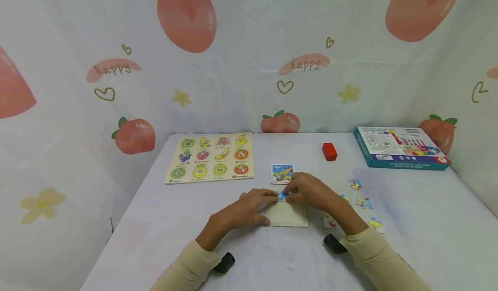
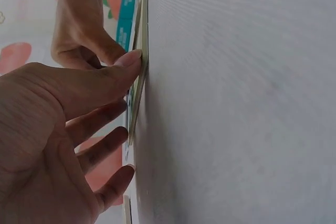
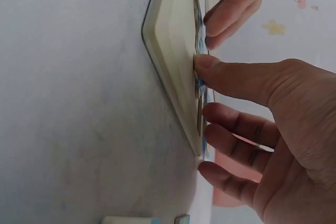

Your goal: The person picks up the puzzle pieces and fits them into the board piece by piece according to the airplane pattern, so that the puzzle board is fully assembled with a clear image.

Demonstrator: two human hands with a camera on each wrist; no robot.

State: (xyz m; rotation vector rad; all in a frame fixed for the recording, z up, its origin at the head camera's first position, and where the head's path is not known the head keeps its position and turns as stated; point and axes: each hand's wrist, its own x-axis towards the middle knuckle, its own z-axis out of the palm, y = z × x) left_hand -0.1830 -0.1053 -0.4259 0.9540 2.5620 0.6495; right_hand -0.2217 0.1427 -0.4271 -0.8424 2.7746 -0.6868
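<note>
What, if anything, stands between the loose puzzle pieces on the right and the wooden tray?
In the head view, the right forearm crosses between the farther loose pieces and the wooden tray. Nothing visible blocks the nearest loose piece, just right of the tray.

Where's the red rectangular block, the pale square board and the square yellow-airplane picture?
Red rectangular block (image 1: 329,151): head view, its middle.
Pale square board (image 1: 287,215): head view, its bare surface.
Square yellow-airplane picture (image 1: 282,174): head view, printed airplane.

Around the puzzle tray (image 1: 288,216) on the tabletop (image 1: 155,239), I see the picture card (image 1: 282,174) at twelve o'clock, the fruit board (image 1: 212,148) at ten, the block (image 1: 329,151) at one, the box (image 1: 400,143) at two, loose pieces (image 1: 365,203) at three.
</note>
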